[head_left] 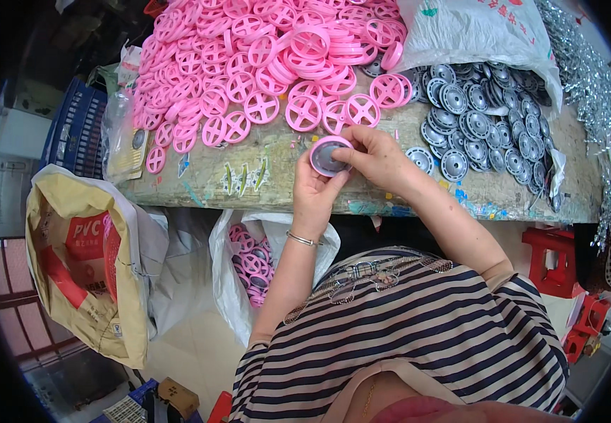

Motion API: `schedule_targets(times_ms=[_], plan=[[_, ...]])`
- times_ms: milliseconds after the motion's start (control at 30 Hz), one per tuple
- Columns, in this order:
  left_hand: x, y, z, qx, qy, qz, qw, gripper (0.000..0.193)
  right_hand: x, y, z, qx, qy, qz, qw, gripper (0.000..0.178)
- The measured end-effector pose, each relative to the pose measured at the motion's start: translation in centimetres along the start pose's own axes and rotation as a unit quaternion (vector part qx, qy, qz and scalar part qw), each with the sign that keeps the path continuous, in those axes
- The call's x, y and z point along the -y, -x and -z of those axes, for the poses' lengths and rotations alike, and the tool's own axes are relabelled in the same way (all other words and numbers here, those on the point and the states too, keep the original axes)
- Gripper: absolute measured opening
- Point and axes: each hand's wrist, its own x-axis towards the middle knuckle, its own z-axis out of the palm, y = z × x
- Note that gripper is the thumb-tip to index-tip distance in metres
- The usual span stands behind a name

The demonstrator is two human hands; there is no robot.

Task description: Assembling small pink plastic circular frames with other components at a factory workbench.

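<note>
Near the table's front edge, my left hand (312, 192) grips a pink plastic wheel ring with a grey disc (325, 159) set in it. The fingers of my right hand (374, 156) press on the disc's face and rim. Whether the disc is fully seated I cannot tell. A big heap of pink wheel rings with crossed spokes (263, 107) covers the far left and middle of the table. To the right lies a pile of grey wheel discs (454, 99), spilling from a white woven sack (478, 35).
Below the table edge, a white sack (224, 296) holds pink wheels with grey centres (252, 261). A tan paper sack (132, 282) stands at left beside a blue crate (73, 130). Red stools (551, 261) are at right, under silver tinsel (588, 77). Stickers (245, 176) lie on the worn table (284, 194).
</note>
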Motion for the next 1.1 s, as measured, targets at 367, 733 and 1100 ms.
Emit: schedule_targets(times_ms=[367,733,1100], plan=[[1.3,-0.1,1.5,0.031,0.030,0.052,0.998,0.047,1.2,-0.6,-4.3,-0.060,0.179,0.314,0.930,0.049],[0.1,-0.1,0.5,0.040,-0.090,0.037,0.994,0.040,-2.5,-3.7,5.2,-0.170,0.399,0.173,0.885,0.068],[0.1,-0.6,0.9,0.017,-0.038,0.060,0.997,0.037,-2.4,4.0,1.9,-0.091,0.307,0.249,0.914,0.066]])
